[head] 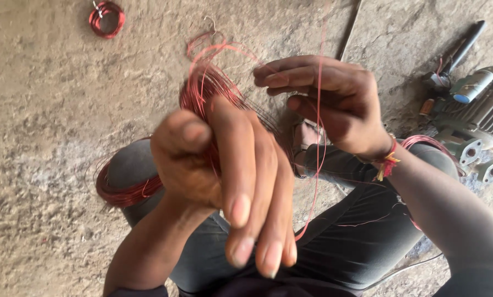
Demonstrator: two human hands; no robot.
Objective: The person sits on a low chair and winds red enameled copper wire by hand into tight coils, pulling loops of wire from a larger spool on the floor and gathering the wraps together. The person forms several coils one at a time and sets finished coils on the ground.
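Note:
My left hand (pixel 224 181) is raised in the middle of the view, closed around a bundle of thin red enamelled wire (pixel 205 88) that fans out above the fingers. To the right of it, my right hand (pixel 329 104) pinches a single red wire strand (pixel 318 176), which runs straight down across my dark trousers (pixel 356 236). A red and yellow thread band sits on my right wrist. The two hands are close together but do not touch.
A loop of red wire (pixel 122 193) hangs around my left knee, another (pixel 422 142) around my right knee. A small red wire coil (pixel 106 18) lies on the concrete floor (pixel 42 110) at top left. A grey-green electric motor (pixel 477 118) and a black-handled tool (pixel 464 47) lie at right.

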